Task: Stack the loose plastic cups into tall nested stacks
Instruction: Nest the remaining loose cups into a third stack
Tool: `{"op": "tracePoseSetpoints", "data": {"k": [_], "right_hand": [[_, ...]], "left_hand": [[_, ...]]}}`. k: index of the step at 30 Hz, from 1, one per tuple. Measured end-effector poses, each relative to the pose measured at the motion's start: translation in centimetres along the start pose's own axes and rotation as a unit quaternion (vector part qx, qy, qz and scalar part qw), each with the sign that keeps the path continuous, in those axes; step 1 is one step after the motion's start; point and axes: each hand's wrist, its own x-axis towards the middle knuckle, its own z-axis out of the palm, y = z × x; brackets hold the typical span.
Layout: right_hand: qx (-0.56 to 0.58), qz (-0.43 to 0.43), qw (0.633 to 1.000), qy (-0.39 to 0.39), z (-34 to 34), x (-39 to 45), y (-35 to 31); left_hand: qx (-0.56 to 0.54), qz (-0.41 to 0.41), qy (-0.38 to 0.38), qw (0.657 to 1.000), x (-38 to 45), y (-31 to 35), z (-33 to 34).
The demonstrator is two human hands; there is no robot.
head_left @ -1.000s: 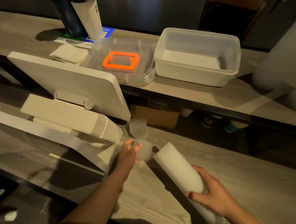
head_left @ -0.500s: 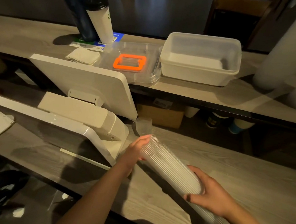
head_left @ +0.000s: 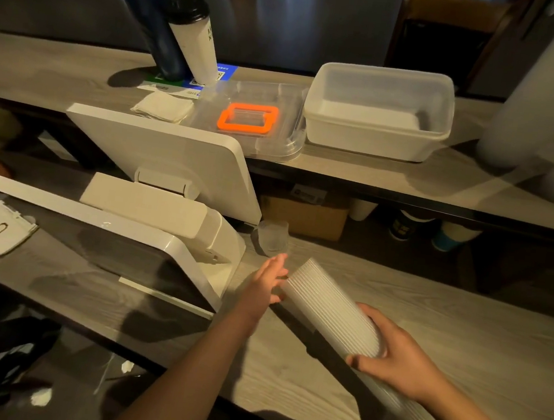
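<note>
- Right hand (head_left: 399, 363) grasps the nested stack of plastic cups (head_left: 333, 313) around its middle; stack lies tilted over the wooden counter (head_left: 460, 335), far end pointing up-left.
- Left hand (head_left: 266, 282) has fingers straight and released, just beside the stack's far end (contact with the rim cannot be told).
- One loose clear cup (head_left: 271, 238) stands on the counter beyond the left hand, beside the white terminal (head_left: 165, 218).
- Upper shelf: white tub (head_left: 378, 112), clear lid with orange frame (head_left: 248, 119).

Ribbed translucent-white cup stack (head_left: 333, 313), orange-framed clear lid (head_left: 248, 119), white tub (head_left: 375, 141), grey woodgrain counter (head_left: 460, 335)
</note>
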Motion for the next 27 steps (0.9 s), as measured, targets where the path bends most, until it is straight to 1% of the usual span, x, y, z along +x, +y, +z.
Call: {"op": "tracePoseSetpoints", "data": {"k": [3, 6, 10, 14, 16, 18, 21, 27], "right_hand": [[0.004, 0.015, 1.0, 0.02, -0.4, -0.1, 0.4], [0.02, 0.028, 0.999, 0.029, -0.8, -0.3, 1.2], [0.026, 0.045, 0.998, 0.046, -1.1, -0.5, 1.9], [0.033, 0.063, 0.996, 0.05, -1.3, -0.2, 2.0], [0.035, 0.069, 0.996, 0.051, -1.5, 0.1, 2.1], [0.037, 0.073, 0.996, 0.045, -1.7, 0.3, 2.2], [0.038, 0.081, 0.995, 0.039, -2.0, 0.7, 2.8], [0.026, 0.082, 0.996, 0.027, -2.1, 1.0, 3.4]], "left_hand": [[-0.019, 0.003, 0.066, 0.998, 1.1, 0.3, -0.5], [-0.006, 0.003, 0.11, 0.994, 2.7, 0.1, -0.8], [-0.041, -0.015, 0.161, 0.986, 5.4, 1.1, -0.6], [-0.002, -0.051, 0.209, 0.977, 10.0, 0.0, -0.8], [0.022, -0.085, 0.213, 0.973, 12.6, -0.9, -1.5], [0.028, -0.106, 0.209, 0.972, 12.4, 0.8, -1.4], [0.009, -0.085, 0.196, 0.977, 12.7, 1.4, -1.5], [0.035, -0.066, 0.176, 0.982, 13.0, -0.1, -1.3]]}}
